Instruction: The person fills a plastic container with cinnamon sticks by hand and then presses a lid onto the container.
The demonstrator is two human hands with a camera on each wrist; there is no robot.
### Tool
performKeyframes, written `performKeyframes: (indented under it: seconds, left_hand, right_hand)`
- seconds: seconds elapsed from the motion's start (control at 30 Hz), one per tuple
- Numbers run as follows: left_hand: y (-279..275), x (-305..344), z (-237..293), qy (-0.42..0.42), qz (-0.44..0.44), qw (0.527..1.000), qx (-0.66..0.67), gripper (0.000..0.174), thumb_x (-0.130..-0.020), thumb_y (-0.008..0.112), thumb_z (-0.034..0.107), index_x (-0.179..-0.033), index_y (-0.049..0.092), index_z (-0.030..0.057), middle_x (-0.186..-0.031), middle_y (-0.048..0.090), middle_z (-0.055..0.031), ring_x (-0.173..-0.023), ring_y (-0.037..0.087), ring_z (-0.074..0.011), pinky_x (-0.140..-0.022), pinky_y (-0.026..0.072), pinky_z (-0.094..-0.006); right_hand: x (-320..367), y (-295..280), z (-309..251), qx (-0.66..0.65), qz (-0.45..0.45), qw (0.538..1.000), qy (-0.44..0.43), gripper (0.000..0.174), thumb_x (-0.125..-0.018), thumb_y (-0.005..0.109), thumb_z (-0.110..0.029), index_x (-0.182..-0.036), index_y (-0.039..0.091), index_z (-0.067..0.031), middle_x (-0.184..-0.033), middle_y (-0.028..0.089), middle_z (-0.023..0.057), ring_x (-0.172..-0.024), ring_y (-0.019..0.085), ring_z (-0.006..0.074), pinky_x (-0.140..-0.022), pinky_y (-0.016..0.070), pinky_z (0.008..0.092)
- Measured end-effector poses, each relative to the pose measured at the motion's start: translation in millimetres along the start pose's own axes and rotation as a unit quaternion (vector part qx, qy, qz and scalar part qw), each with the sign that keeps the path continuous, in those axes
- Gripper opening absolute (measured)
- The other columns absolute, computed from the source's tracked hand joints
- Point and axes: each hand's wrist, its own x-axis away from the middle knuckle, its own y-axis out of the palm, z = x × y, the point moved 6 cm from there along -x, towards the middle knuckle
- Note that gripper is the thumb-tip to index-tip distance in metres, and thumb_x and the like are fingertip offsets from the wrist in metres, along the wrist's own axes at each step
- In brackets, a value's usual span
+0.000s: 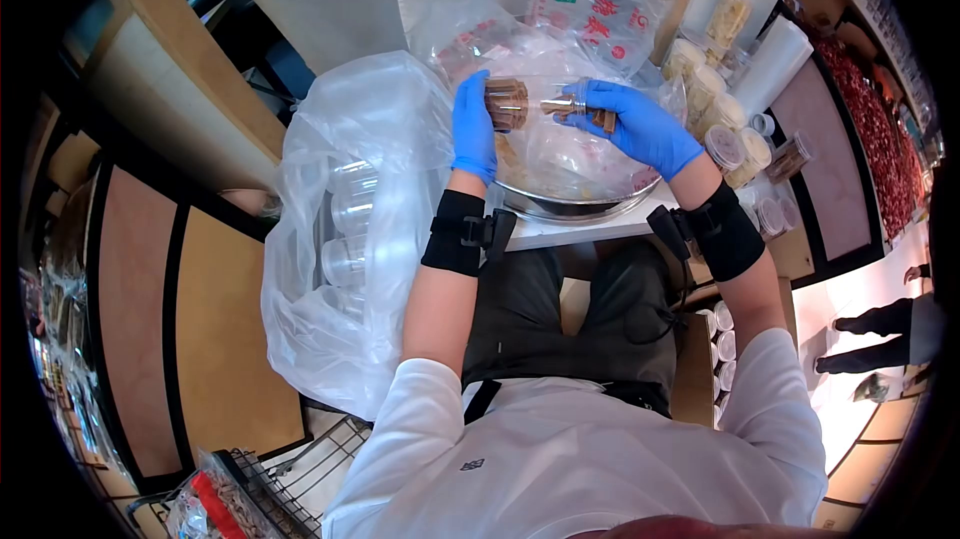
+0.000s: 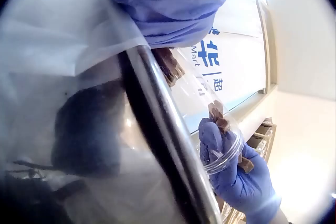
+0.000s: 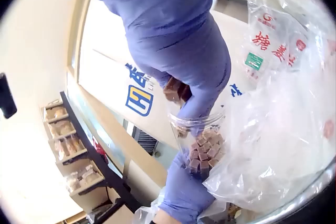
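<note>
My blue-gloved left hand (image 1: 473, 134) grips a clear plastic jar (image 1: 540, 89) around its closed end. The jar lies nearly level in the head view, its mouth toward the right. Packed upright inside its bottom is a bundle of brown sticks (image 3: 207, 153), square at the ends. With my gloved right hand (image 1: 640, 129) I pinch more brown sticks (image 3: 176, 91); the fingers reach into the jar's mouth (image 3: 197, 121). Some of these sticks show inside the jar, while others poke out beneath my palm. Below both hands is a wide metal bowl (image 1: 575, 211) covered by clear plastic bags (image 1: 600, 154).
A big translucent bag (image 1: 350, 339) of clear empty jars stands to the left. Several filled jars (image 1: 735, 154) and a roll of clear bags (image 1: 775, 69) are at the right. A white board (image 1: 345, 14) with blue lettering rises behind the bowl. A wire cart (image 1: 320, 464) sits lower left.
</note>
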Motion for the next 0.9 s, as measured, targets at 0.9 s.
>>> performKeyframes:
  seconds: [0.9]
  left_hand:
    - [15.4, 5.4, 0.2, 0.065, -0.118, 0.982, -0.131, 0.034, -0.097, 0.036, 0.027, -0.117, 0.056, 0.0082, -0.106, 0.058, -0.0050, -0.093, 0.056, -0.0145, -0.081, 0.0452, -0.0280]
  right_hand:
    - [18.1, 16.9, 27.0, -0.084, -0.170, 0.981, 0.036, 0.065, -0.069, 0.049, 0.007, -0.132, 0.036, 0.0111, -0.140, 0.037, 0.0195, -0.133, 0.033, 0.0280, -0.111, 0.0267, 0.0355]
